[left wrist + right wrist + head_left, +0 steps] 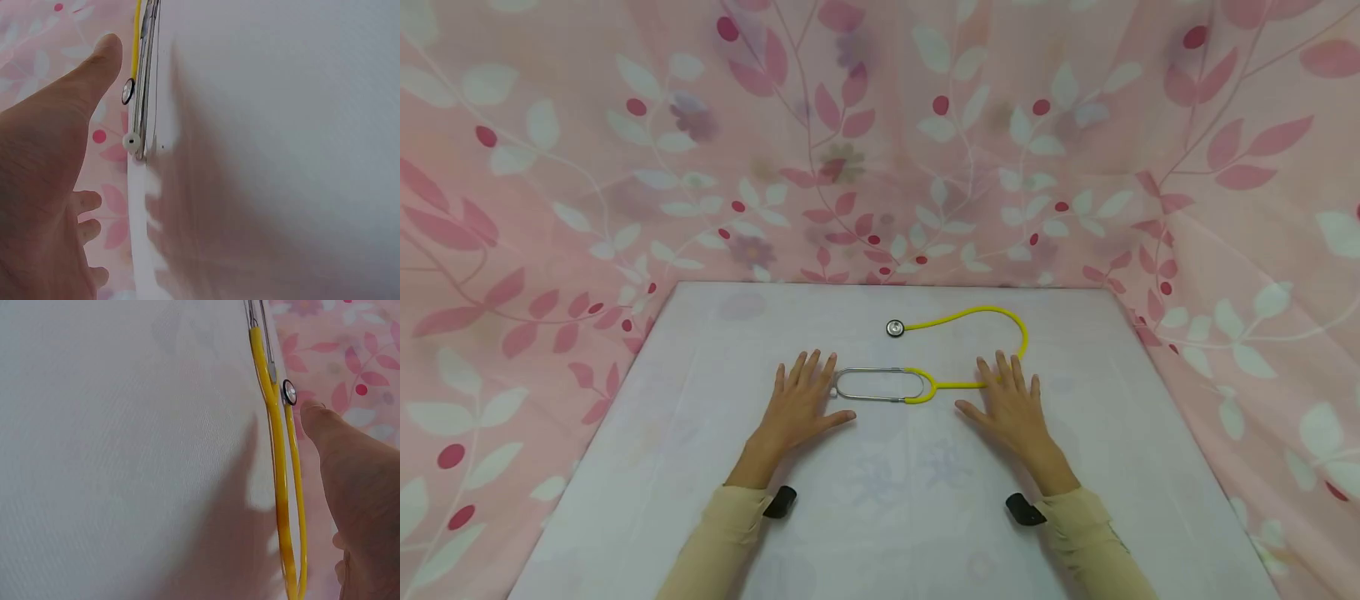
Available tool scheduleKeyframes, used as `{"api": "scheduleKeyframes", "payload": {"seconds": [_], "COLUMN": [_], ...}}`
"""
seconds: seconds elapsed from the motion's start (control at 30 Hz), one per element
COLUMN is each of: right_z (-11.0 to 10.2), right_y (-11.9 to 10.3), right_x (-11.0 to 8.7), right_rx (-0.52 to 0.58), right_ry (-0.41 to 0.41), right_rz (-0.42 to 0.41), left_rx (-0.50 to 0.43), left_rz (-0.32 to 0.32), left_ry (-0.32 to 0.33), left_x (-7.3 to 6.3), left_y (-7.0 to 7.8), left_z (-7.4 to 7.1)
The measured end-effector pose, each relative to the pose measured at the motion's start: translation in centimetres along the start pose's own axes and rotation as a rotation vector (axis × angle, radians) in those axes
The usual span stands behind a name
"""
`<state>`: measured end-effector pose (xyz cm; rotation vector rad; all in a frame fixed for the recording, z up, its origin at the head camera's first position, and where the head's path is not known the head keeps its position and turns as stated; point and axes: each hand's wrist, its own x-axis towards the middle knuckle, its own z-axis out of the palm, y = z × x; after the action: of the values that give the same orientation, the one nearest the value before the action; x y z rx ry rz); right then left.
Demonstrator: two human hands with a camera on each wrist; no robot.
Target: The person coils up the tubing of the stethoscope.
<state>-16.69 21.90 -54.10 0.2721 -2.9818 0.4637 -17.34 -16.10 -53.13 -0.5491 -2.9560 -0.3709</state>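
Note:
A stethoscope with yellow tubing point(958, 386) lies on the white-covered table, its metal ear tubes point(868, 399) toward the left. The tubing loops at the right and runs back to a round chest piece point(895, 328) at the far side. My left hand point(801, 402), fingers spread, is beside the ear tips; a white ear tip point(131, 141) shows in the left wrist view. My right hand point(1011, 410) is spread over the right part of the tubing, hiding a stretch of it. In the right wrist view a gap shows between that hand point(365, 481) and the tubing. Neither hand holds anything.
The table point(895, 542) has a white cloth with faint prints. Pink floral fabric point(880, 167) hangs behind it and along both sides. A black device point(781, 502) sits at the left wrist and another black device point(1025, 509) at the right.

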Motion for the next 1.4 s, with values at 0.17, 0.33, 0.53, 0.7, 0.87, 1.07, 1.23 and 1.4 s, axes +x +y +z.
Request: {"api": "scheduleKeyframes", "payload": {"seconds": [0.17, 0.33, 0.53, 0.7, 0.87, 1.07, 1.23, 1.4], "right_z": [0.3, 0.7, 1.3, 1.8, 2.4, 2.8, 2.5, 2.3], "right_y": [-1.2, -2.2, -3.1, -3.6, -4.1, -4.1, -4.2, -4.3], "right_x": [0.6, 1.0, 1.2, 1.1, 1.0, 0.9, 1.2, 1.6], "right_rx": [-0.026, -0.039, -0.055, -0.042, -0.042, -0.066, -0.069, -0.048], "right_ry": [-0.010, -0.021, -0.023, -0.041, -0.045, -0.018, 0.003, 0.030], "right_rz": [-0.024, -0.049, -0.091, -0.122, -0.170, -0.203, -0.193, -0.187], "left_rx": [0.000, 0.035, 0.039, 0.033, 0.055, 0.046, 0.047, 0.042], "left_rz": [0.053, 0.088, 0.129, 0.145, 0.179, 0.213, 0.215, 0.239], "left_ry": [-0.001, -0.010, -0.013, -0.059, -0.098, -0.058, -0.045, -0.020], "left_x": [1.2, 2.3, 3.3, 3.9, 4.3, 4.4, 4.5, 4.6], "left_y": [1.0, 2.0, 3.2, 3.9, 4.1, 4.0, 4.0, 4.0], "left_z": [0.4, 0.9, 1.2, 1.7, 2.7, 3.3, 3.2, 3.2]}}
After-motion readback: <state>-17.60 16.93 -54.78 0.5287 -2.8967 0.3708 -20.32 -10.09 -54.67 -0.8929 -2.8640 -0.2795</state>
